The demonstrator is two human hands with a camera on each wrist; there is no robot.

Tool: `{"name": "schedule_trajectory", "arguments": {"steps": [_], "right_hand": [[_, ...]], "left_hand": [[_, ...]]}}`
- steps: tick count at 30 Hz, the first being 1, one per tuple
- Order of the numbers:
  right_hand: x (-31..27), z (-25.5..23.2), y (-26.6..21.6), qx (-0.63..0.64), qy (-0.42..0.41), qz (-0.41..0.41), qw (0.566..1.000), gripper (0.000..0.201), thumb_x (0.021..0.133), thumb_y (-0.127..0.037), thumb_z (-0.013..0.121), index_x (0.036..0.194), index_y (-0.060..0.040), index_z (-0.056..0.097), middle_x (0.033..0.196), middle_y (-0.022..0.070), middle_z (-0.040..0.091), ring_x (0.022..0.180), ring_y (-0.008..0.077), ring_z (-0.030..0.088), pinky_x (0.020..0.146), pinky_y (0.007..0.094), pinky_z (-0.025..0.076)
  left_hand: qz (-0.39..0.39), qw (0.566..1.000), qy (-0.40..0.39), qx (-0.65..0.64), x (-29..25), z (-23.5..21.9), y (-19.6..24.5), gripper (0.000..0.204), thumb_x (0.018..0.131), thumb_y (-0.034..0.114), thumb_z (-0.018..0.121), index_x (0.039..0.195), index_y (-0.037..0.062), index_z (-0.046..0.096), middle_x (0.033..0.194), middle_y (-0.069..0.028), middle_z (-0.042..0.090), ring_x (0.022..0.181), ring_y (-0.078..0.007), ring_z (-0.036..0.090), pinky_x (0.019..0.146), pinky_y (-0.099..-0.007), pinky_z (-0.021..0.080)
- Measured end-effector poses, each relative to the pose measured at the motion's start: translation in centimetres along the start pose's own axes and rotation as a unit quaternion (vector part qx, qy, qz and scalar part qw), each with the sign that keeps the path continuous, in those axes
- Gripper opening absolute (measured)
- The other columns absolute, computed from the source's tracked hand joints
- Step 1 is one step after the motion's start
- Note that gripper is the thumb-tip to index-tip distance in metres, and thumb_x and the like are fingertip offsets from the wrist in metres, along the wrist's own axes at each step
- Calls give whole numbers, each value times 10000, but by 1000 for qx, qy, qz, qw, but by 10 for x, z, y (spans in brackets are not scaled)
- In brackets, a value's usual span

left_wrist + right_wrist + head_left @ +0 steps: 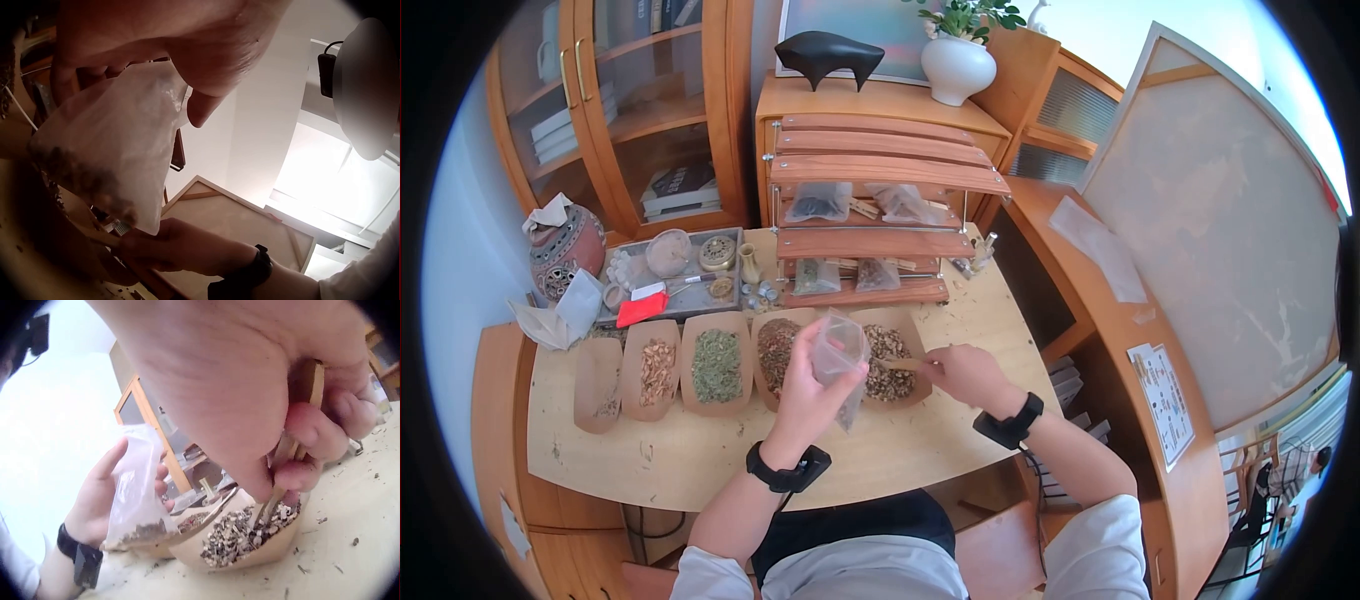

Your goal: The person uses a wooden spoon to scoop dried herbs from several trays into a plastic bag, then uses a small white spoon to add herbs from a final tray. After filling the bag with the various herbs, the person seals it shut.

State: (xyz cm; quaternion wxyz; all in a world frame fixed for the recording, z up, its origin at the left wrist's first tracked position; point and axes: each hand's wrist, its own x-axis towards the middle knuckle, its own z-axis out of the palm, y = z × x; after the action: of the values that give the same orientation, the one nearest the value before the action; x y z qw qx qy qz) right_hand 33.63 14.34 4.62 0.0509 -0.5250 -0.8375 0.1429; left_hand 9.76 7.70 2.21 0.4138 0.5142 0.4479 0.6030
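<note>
A translucent pouch [838, 352] is held upright in my left hand [798, 400], fingers and thumb round its sides. Dark brown dried bits [94, 181] lie at the bottom of the pouch in the left wrist view. My right hand [972, 377] grips the handle of a small wooden scoop [317, 387]. The scoop's lower end dips into chopped beige and brown dried herbs [228, 540], which fill the rightmost brown paper tray [187, 555]. In the head view the pouch hangs just left of this tray, and my left hand partly covers the neighbouring tray of reddish-brown mix [777, 345].
Further left stand paper trays of green leaves [718, 365], orange-brown pieces [657, 370] and a few scraps [607, 405]. Behind them are a grey tray [690, 297] of small tools, a patterned pot [565, 250] and a wooden rack [875, 243] with filled pouches. Crumbs dot the table [700, 470].
</note>
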Motion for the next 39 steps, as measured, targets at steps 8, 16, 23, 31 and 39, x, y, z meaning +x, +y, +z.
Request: {"name": "schedule_trajectory", "arguments": {"steps": [8, 16, 23, 31, 39], "right_hand": [[-11, 12, 2, -24, 105, -68, 992, 245, 919, -287, 597, 870, -79, 716, 780, 144, 694, 700, 307, 674, 628, 405, 534], [-20, -44, 8, 242, 65, 5, 968, 290, 966, -270, 618, 1056, -11, 711, 681, 85, 627, 613, 125, 571, 599, 290, 468], [-37, -84, -51, 279, 39, -15, 959, 278, 933, -264, 669, 1031, -7, 711, 688, 99, 625, 580, 151, 546, 591, 313, 467], [-54, -86, -64, 141, 131, -78, 978, 238, 907, -228, 700, 1007, -11, 713, 746, 75, 665, 628, 148, 615, 585, 279, 479], [-62, -41, 1, 280, 147, 72, 946, 283, 949, -244, 661, 1056, 19, 665, 689, 27, 591, 604, 82, 485, 560, 256, 411]], "left_hand": [[4, 1000, -6, 5, -1, 0, -4, 671, 849, 193, 768, 1396, 96, 393, 1131, -57, 511, 1076, -153, 545, 924, -313, 478], [8, 1000, -15, 16, -3, 1, -9, 701, 843, 199, 779, 1403, 84, 374, 1135, -58, 513, 1073, -152, 550, 927, -312, 476], [17, 998, -50, 37, -4, 3, 2, 721, 822, 178, 791, 1394, 37, 375, 1198, -97, 535, 1138, -191, 551, 972, -340, 460], [21, 996, -68, 54, -4, 2, -2, 732, 799, 187, 808, 1372, 0, 392, 1266, -156, 559, 1182, -250, 565, 999, -363, 456], [25, 999, -25, -6, 0, 0, -9, 705, 839, 167, 775, 1411, 75, 373, 1123, -68, 524, 1060, -161, 558, 911, -328, 489]]}}
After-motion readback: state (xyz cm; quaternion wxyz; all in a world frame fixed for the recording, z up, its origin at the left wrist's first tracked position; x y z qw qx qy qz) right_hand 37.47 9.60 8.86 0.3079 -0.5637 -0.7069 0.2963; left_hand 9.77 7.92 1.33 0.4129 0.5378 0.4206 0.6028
